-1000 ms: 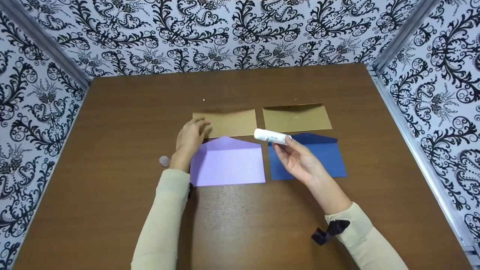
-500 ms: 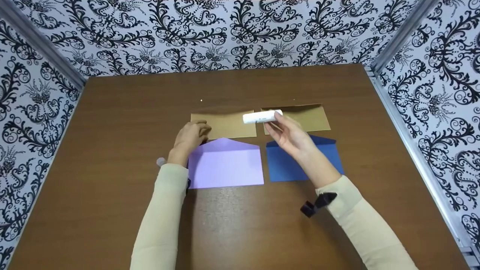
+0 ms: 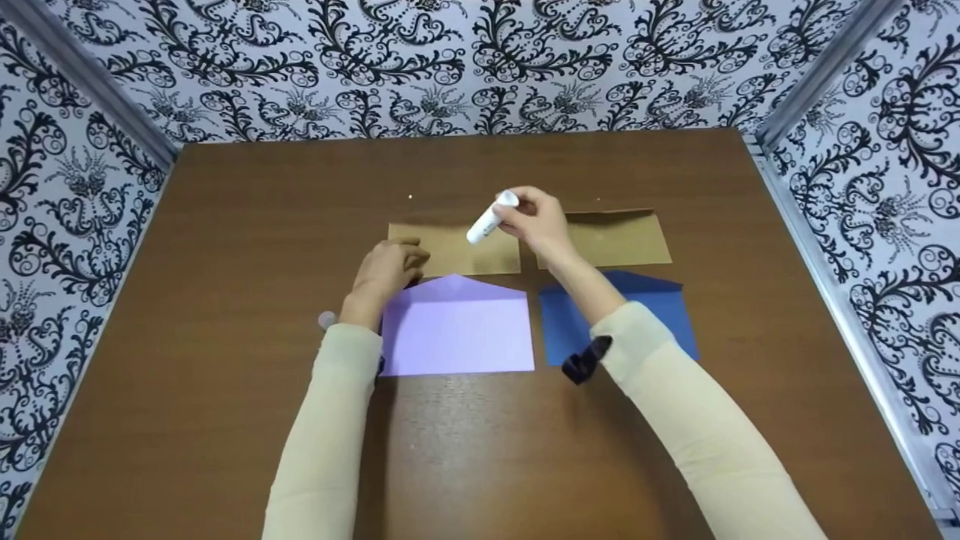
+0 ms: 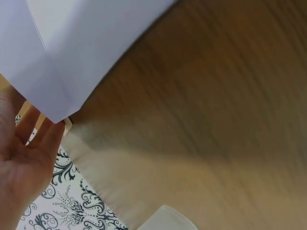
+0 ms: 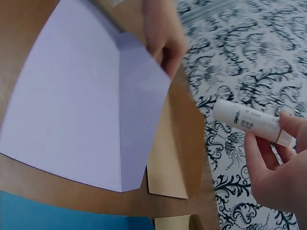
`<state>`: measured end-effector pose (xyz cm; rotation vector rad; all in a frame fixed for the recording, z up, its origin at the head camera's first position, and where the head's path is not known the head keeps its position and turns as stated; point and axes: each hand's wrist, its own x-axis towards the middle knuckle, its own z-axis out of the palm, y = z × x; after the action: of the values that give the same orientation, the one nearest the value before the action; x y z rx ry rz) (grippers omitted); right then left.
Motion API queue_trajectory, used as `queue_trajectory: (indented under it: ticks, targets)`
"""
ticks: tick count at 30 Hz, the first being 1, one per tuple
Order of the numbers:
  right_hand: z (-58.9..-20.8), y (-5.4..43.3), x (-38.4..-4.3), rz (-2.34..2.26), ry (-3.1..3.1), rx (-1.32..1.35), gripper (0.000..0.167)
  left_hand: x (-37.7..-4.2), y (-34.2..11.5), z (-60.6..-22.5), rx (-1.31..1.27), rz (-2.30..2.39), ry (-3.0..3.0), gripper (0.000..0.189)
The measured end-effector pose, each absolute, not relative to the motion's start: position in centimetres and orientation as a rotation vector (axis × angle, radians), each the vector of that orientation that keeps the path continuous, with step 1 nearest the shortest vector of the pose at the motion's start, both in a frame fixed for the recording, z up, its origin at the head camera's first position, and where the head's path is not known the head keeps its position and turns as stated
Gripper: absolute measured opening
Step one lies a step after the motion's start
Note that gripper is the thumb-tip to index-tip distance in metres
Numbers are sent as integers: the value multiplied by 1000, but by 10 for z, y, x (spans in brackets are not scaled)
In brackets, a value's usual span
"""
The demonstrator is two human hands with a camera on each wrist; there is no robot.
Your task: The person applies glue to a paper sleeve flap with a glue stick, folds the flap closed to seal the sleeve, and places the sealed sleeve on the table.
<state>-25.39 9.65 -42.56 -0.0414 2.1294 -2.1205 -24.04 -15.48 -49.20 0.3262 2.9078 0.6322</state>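
My right hand point(image 3: 541, 225) pinches a white glue stick point(image 5: 247, 120) between thumb and fingers. In the head view the stick is tilted above the left tan envelope point(image 3: 457, 251), its lower end pointing to the left and toward me. My left hand point(image 3: 386, 268) lies at that envelope's left end, its fingers loosely bent over the paper. Just nearer to me is a lilac envelope point(image 3: 457, 334) with its pointed flap unfolded away from me. The left wrist view shows my fingers close by the corner of the lilac flap point(image 4: 53, 91).
A second tan envelope point(image 3: 622, 240) lies to the right, partly behind my right hand. Below it is a blue envelope point(image 3: 555, 322), partly covered by my right forearm. A small translucent cap point(image 3: 327, 320) sits left of my left wrist. Patterned walls point(image 3: 420, 67) border the wooden table point(image 3: 187, 315).
My right hand has moved away from me and to the left with the glue stick, from over the blue envelope to over the left tan one, turning the stick downward. My left hand has stayed put.
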Motion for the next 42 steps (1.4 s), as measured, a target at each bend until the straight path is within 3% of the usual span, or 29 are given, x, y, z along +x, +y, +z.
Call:
queue_trajectory:
  ticks: [8,16,42]
  targets:
    - [-437,72,-279,-1494,2704,-341,26,-240,-152,-491,331,580,2914,34]
    - [-446,52,-292,-1099,2859,-416,31,-243,-153,-491,287,572,2910,35]
    - [-454,50,-299,-679,2875,-817,28,-244,-155,-491,292,537,2910,34]
